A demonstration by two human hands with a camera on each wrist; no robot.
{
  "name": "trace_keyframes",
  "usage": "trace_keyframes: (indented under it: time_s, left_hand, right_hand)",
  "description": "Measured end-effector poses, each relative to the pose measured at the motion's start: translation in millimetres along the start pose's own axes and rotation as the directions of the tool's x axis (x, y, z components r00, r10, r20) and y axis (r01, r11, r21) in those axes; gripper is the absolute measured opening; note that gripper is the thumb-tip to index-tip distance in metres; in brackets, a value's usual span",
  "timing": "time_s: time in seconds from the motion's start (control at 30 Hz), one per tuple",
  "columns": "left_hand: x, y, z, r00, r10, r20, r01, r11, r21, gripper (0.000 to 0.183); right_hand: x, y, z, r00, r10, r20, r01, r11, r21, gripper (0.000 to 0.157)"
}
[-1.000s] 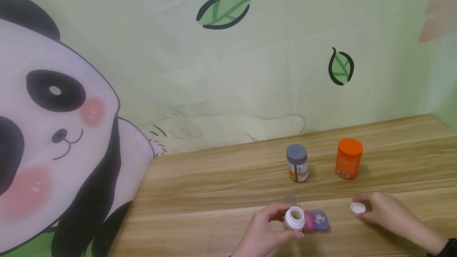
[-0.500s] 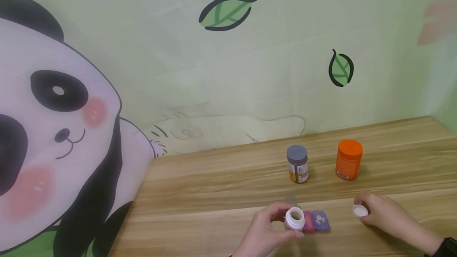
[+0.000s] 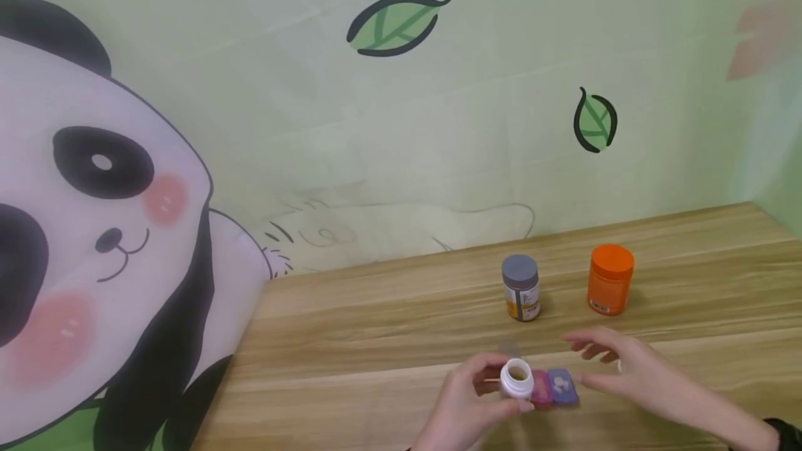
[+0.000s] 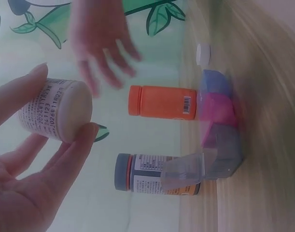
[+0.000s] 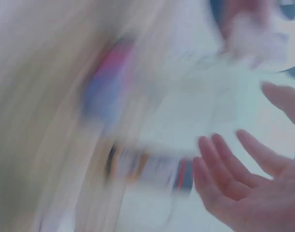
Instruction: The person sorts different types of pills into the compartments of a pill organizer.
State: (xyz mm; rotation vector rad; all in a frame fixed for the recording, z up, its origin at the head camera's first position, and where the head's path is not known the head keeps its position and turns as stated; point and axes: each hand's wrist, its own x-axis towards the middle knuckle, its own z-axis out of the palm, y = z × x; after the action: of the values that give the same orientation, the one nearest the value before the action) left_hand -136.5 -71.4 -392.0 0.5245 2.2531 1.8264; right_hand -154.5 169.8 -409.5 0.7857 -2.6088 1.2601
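Note:
My left hand (image 3: 466, 395) grips a small white pill bottle (image 3: 516, 380) by its sides, its uncapped mouth facing up. In the left wrist view the bottle (image 4: 58, 110) shows printed label text. Beside it on the table is a pill organizer (image 4: 217, 108) with blue-purple, pink and grey compartments; the grey one's clear lid (image 4: 183, 170) is raised. White pills (image 3: 561, 385) show in the purple compartment. My right hand (image 3: 633, 374), fingers spread and holding nothing, hovers right of the organizer. The white cap (image 4: 203, 54) lies on the table, mostly hidden behind that hand in the head view.
Behind the organizer stand a grey-lidded bottle (image 3: 521, 288) and, to its right, an orange jar (image 3: 610, 280). A panda-print cloth (image 3: 401, 124) hangs along the back of the wooden table (image 3: 363, 326). The right wrist view is badly blurred.
My right hand has let go of the white cap, leaving it on the table, and moved left with its fingers spreading. The left hand keeps the pill bottle in nearly the same spot.

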Motion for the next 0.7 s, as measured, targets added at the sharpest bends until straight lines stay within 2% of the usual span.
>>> trace_keyframes:
  time_s: [0.07,0.1,0.2,0.3,0.37,0.53,0.6,0.7]
  left_hand:
    - [1.0,-0.6,2.0,0.999,-0.018,-0.026,0.017,0.999,-0.039,0.039]
    - [1.4,-0.8,3.0,0.999,-0.017,-0.036,0.015,0.998,-0.054,0.039]
    - [1.8,-1.6,5.8,0.998,-0.007,-0.06,0.003,0.997,-0.072,0.039]
    - [1.3,-1.7,7.9,0.997,0.015,-0.078,-0.019,0.999,-0.046,0.037]
    - [1.1,-2.3,8.6,0.995,0.041,-0.089,-0.041,0.999,0.001,0.036]
    - [1.2,-3.4,9.2,0.989,0.098,-0.115,-0.087,0.992,0.097,0.033]
    - [1.5,-3.9,9.3,0.986,0.099,-0.134,-0.085,0.991,0.104,0.033]
    - [2.4,-5.5,9.5,0.984,0.094,-0.154,-0.079,0.992,0.098,0.035]
  right_hand:
    - [2.0,-12.6,6.5,0.998,-0.058,0.013,0.055,0.985,0.164,0.039]
    - [2.8,-18.8,10.2,0.998,-0.062,0.015,0.057,0.972,0.227,0.039]
    - [5.0,-34.4,21.8,0.999,-0.022,0.031,0.01,0.939,0.344,0.04]
    - [6.4,-45.5,33.0,0.998,0.054,0.046,-0.067,0.918,0.39,0.041]
    - [7.2,-49.5,39.5,0.995,0.101,0.028,-0.104,0.913,0.395,0.041]
    - [9.9,-53.8,50.3,0.967,0.256,0.004,-0.233,0.874,0.426,0.042]
    - [11.3,-54.0,53.1,0.955,0.295,0.013,-0.27,0.856,0.44,0.042]
    - [12.7,-53.5,56.9,0.949,0.314,0.01,-0.286,0.852,0.439,0.042]
